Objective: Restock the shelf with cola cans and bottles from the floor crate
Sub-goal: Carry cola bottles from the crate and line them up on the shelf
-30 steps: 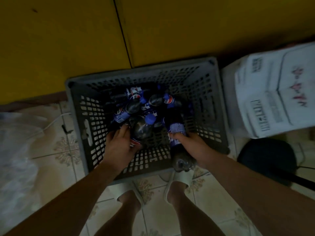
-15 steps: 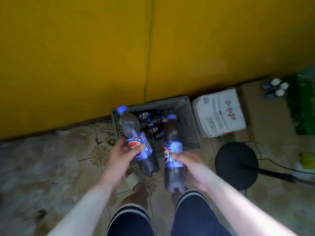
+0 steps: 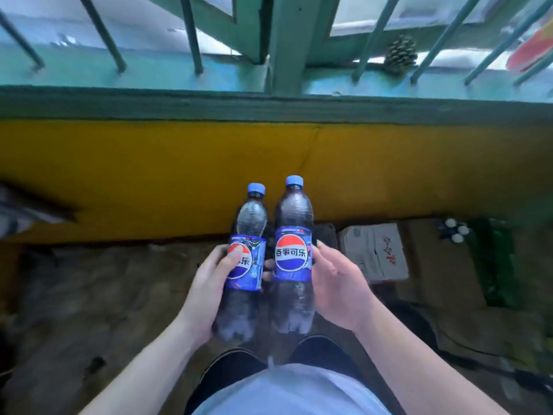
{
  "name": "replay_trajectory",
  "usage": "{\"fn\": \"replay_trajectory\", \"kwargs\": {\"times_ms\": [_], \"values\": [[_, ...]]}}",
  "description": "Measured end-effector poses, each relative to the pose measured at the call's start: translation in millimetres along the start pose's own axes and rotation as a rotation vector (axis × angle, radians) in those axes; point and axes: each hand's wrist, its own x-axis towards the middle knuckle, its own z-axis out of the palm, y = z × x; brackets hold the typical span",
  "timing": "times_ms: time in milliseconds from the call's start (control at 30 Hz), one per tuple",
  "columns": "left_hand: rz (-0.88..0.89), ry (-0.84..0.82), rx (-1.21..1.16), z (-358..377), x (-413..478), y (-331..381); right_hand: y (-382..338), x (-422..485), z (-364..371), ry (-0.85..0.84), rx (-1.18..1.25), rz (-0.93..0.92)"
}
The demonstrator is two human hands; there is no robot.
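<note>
Lifted higher: L grip (image 3: 209, 283) holds L bottle (image 3: 250, 218), R grip (image 3: 338, 290) holds R bottle (image 3: 293, 254).

Pale bluish shirt (image 3: 294, 390) above dark navy shorts (image 3: 232, 371).

Two cola bottles (image 3: 249, 275) (image 3: 293, 256), one carton (image 3: 374, 253), one pinecone (image 3: 400, 55)

right bottle (image 3: 293, 256) label: pepsi globe, "百事可乐"; left bottle (image 3: 246, 262) label: globe, "乐" visible.
</note>
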Motion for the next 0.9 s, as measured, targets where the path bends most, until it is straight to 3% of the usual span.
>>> {"fn": "replay_trajectory", "kwargs": {"times_ms": [167,433,900], "values": [[0.073,0.085,0.015,4.6,-29.5,12.4,1.1,9.3,28.6,0.033,-0.085,0.004],[0.264,0.338,0.148,48.1,-47.7,-21.2,-16.3,4.4,2.4,0.036,-0.365,-0.071],[0.352,0.810,-0.114,183.5,-85.7,-96.8,-63.7,-44.1,-65.8,-0.153,-0.530,0.128]]}}
